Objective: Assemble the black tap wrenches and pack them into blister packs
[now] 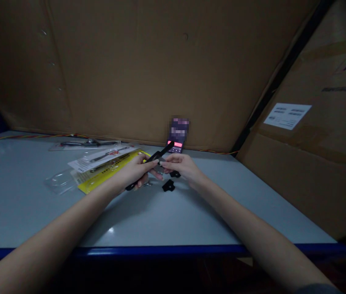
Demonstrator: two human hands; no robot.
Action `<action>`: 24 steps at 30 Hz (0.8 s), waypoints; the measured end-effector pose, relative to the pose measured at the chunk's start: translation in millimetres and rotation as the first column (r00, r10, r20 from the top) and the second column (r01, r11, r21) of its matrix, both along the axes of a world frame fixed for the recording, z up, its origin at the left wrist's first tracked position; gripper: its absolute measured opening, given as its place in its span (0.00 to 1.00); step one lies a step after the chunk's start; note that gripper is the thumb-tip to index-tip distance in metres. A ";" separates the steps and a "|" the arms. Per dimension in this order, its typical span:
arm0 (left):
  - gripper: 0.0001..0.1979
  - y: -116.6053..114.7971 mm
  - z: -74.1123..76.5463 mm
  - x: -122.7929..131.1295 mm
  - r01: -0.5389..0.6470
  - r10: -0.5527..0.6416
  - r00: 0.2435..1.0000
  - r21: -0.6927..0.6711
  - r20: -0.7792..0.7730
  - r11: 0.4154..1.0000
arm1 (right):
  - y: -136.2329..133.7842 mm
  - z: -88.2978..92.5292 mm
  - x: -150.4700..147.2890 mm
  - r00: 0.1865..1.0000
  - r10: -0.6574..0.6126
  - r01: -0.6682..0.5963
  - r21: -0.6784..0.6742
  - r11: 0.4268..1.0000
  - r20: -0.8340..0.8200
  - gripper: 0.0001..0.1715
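Note:
My left hand (139,169) is closed around a long, thin black bar-shaped tool (167,148), which slants from lower left to upper right. My right hand (180,165) meets it near the bar's middle, thumb and fingertips pinched at a small grey plate-like piece (160,166). The fingers partly cover that piece, so its full shape is hidden. Below the hands, a flat black lobed piece with a small hole (168,186) lies on the table, and a similar black piece (175,174) sits partly behind my right hand. Small shiny metal bits (147,184) are beside my left fingers.
Yellow and white tool packaging (99,177) with clear plastic lies left of my hands, with another packaged tool (90,143) behind. A lit phone (177,136) leans on the cardboard back wall (130,81). A large carton (320,163) borders the right; a blue edge (160,251) runs along the table's front.

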State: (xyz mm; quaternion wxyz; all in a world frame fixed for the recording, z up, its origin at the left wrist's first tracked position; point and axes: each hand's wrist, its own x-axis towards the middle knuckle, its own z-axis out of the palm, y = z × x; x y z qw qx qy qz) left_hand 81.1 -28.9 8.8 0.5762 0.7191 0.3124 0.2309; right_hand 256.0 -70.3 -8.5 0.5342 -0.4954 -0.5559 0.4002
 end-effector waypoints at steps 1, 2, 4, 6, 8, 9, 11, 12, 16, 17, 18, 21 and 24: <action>0.12 1.0 0.9 -1.3 -0.022 0.022 1.000 0.008 0.007 1.000 | 0.6 1.8 3.0 1.000 -0.006 0.006 -0.011 1.000 0.009 0.13; 0.11 2.4 1.6 -2.5 -0.053 0.052 0.998 0.012 0.019 0.999 | 1.4 3.5 6.5 1.000 -0.013 0.014 -0.025 1.000 0.028 0.12; 0.08 6.5 2.8 -4.3 -0.130 0.130 0.991 -0.002 0.040 0.991 | 3.0 6.2 15.0 0.996 -0.019 0.023 -0.054 0.998 0.089 0.11; 0.05 10.6 3.7 -5.3 -0.213 0.215 0.975 -0.025 0.059 0.977 | 5.1 6.6 24.3 0.986 -0.014 0.027 -0.081 0.996 0.164 0.10; 0.04 13.3 4.5 -5.8 -0.280 0.281 0.957 -0.027 0.070 0.960 | 8.4 3.8 33.0 0.973 -0.011 0.034 -0.095 0.995 0.231 0.11; 0.04 13.8 4.8 -5.9 -0.300 0.301 0.951 -0.022 0.068 0.954 | 10.6 1.3 36.6 0.964 -0.006 0.033 -0.095 0.995 0.265 0.11; 0.05 13.6 5.4 -6.1 -0.315 0.315 0.948 -0.006 0.042 0.949 | 15.7 -4.9 42.3 0.940 -0.012 0.044 -0.085 0.995 0.341 0.12; 0.06 13.1 5.6 -6.1 -0.315 0.315 0.949 0.004 0.015 0.949 | 18.3 -8.2 44.5 0.926 -0.025 0.058 -0.076 0.995 0.378 0.11; 0.05 12.8 4.4 -6.7 -0.266 0.272 0.959 0.080 -0.078 0.961 | 26.4 -19.7 50.9 0.878 -0.078 0.118 -0.057 0.991 0.472 0.10; 0.05 13.5 3.5 -7.1 -0.242 0.253 0.963 0.114 -0.090 0.963 | 27.4 -22.2 52.2 0.862 -0.094 0.136 -0.050 0.989 0.499 0.10; 0.05 14.3 2.5 -7.7 -0.219 0.236 0.966 0.151 -0.102 0.964 | 28.2 -24.6 53.5 0.841 -0.111 0.155 -0.039 0.987 0.529 0.10; 0.07 16.8 -0.3 -10.5 -0.142 0.193 0.968 0.284 -0.161 0.948 | 29.1 -30.6 56.7 0.765 -0.165 0.203 0.010 0.979 0.623 0.09; 0.10 19.2 -2.3 -14.6 -0.069 0.224 0.941 0.505 -0.253 0.860 | 28.6 -33.6 58.0 0.693 -0.206 0.225 0.064 0.972 0.691 0.09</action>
